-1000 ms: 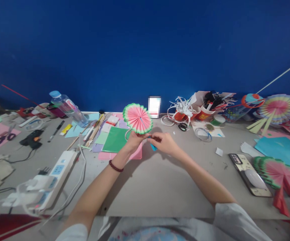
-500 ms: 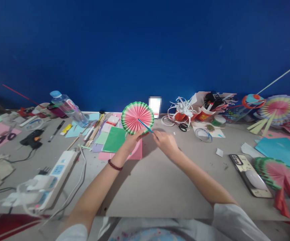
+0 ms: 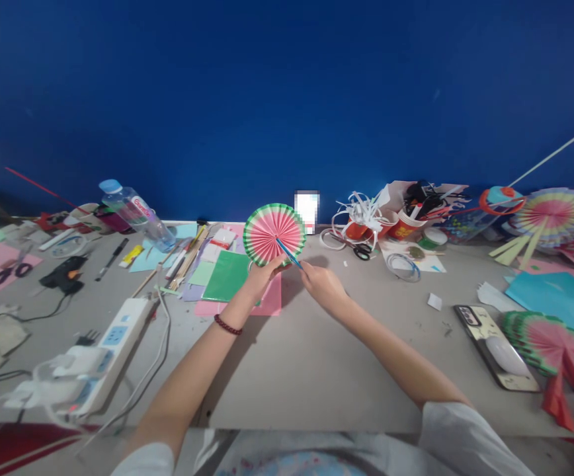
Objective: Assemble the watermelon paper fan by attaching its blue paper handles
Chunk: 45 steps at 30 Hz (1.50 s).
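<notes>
In the middle of the head view, a round pleated paper fan (image 3: 267, 228), pink with a green-and-white rim, is held upright above the table. My left hand (image 3: 266, 276) grips it at its lower edge, fingers partly hidden behind the paper. A slim blue tool (image 3: 289, 253) is pinched in my right hand (image 3: 323, 281), its tip at the fan's centre. Its exact kind is too small to tell. Below my left wrist lie a green sheet (image 3: 225, 274) and a pink sheet (image 3: 270, 301).
On the left are a power strip (image 3: 116, 347) with cables, a glue gun (image 3: 65, 274) and a tilted water bottle (image 3: 141, 215). To the right lie a phone (image 3: 475, 330) with a mouse (image 3: 505, 354) on it, and another watermelon-coloured fan (image 3: 545, 334). A blue partition (image 3: 287, 99) stands behind.
The fan has shifted slightly right and down. My right hand has moved a little left and down, and the blue tool is now steeper, its tip still near the fan's centre.
</notes>
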Each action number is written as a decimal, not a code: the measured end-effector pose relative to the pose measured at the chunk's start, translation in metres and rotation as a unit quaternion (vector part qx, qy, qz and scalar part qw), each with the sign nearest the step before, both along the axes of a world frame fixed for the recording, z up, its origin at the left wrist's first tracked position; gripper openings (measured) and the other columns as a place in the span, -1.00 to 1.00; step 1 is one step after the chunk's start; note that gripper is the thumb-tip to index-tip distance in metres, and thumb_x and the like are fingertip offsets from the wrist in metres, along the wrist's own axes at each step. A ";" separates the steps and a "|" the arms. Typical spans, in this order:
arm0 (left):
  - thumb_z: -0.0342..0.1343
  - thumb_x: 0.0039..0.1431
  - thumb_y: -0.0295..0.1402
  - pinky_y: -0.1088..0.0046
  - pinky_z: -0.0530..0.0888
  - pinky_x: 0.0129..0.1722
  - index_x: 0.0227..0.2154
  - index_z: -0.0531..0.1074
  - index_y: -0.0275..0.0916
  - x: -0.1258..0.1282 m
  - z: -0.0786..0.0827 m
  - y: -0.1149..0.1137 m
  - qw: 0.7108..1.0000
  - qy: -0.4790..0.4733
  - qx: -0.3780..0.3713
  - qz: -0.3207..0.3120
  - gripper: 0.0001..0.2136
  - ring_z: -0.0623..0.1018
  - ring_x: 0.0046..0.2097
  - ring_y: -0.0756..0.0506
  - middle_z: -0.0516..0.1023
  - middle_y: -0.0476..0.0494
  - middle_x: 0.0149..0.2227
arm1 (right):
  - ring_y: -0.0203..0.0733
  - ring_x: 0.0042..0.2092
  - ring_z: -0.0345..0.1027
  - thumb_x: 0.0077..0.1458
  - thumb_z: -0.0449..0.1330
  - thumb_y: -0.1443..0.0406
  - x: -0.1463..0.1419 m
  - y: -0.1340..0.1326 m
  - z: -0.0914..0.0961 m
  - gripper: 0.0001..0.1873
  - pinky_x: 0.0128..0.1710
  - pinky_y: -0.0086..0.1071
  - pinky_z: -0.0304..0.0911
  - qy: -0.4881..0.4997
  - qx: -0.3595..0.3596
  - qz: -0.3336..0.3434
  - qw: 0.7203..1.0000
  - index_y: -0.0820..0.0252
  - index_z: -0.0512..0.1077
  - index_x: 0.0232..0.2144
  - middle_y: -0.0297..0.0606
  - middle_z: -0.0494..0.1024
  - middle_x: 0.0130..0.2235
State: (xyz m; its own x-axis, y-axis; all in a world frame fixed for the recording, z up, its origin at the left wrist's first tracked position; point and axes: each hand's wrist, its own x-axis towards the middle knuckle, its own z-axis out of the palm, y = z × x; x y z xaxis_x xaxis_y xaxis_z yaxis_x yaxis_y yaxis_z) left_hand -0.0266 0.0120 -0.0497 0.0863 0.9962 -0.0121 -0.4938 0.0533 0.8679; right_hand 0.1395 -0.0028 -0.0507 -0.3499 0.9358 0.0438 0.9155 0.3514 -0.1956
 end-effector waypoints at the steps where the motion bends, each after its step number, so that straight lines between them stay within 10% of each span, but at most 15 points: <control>1: 0.34 -0.11 -0.37 0.22 0.49 -0.05 -0.19 0.51 -0.18 0.000 -0.001 0.000 1.000 0.000 -0.002 0.003 -0.66 0.54 -0.12 -0.10 0.58 -0.07 -0.17 | -0.10 -0.25 0.50 0.30 -0.10 0.31 0.000 0.000 -0.002 -0.66 -0.36 -0.41 0.17 -0.006 -0.004 0.002 1.000 0.22 0.33 0.03 -0.08 0.60 -0.24; 19: 0.39 -0.23 -0.24 0.35 0.52 -0.27 -0.41 0.51 -0.31 0.034 -0.034 -0.015 0.985 0.066 -0.085 0.136 -0.68 0.56 -0.38 -0.08 0.57 -0.09 -0.42 | -0.21 -0.45 0.39 0.20 0.02 0.27 -0.001 -0.022 -0.014 -0.81 -0.47 -0.43 -0.04 0.149 -0.013 -0.027 0.988 0.16 0.40 -0.38 -0.29 0.53 -0.48; 26: 0.39 -0.22 -0.30 0.33 0.52 -0.15 -0.25 0.50 -0.28 0.049 -0.026 -0.033 0.990 0.053 -0.070 0.111 -0.60 0.56 -0.23 -0.11 0.58 -0.17 -0.21 | -0.16 -0.40 0.45 0.26 -0.03 0.27 0.006 -0.036 -0.011 -0.76 -0.50 -0.39 -0.05 0.030 0.025 -0.067 0.997 0.20 0.42 -0.28 -0.18 0.59 -0.40; 45: 0.40 -0.30 -0.23 0.43 0.47 -0.41 -0.45 0.53 -0.34 0.044 -0.027 -0.032 0.981 0.137 -0.079 0.115 -0.66 0.52 -0.45 -0.06 0.56 -0.11 -0.47 | -0.17 -0.32 0.44 0.29 -0.08 0.28 0.005 -0.036 -0.018 -0.71 -0.46 -0.42 -0.01 -0.074 0.014 -0.064 0.995 0.25 0.42 -0.29 -0.10 0.55 -0.35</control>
State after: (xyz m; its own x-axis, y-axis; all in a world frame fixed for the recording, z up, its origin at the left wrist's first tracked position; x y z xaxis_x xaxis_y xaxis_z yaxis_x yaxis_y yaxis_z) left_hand 0.0177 -0.0197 -0.0768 -0.1685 0.9728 -0.1589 -0.2572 0.1122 0.9598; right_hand 0.1441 -0.0387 -0.0691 -0.2325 0.9722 0.0280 0.9712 0.2337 -0.0471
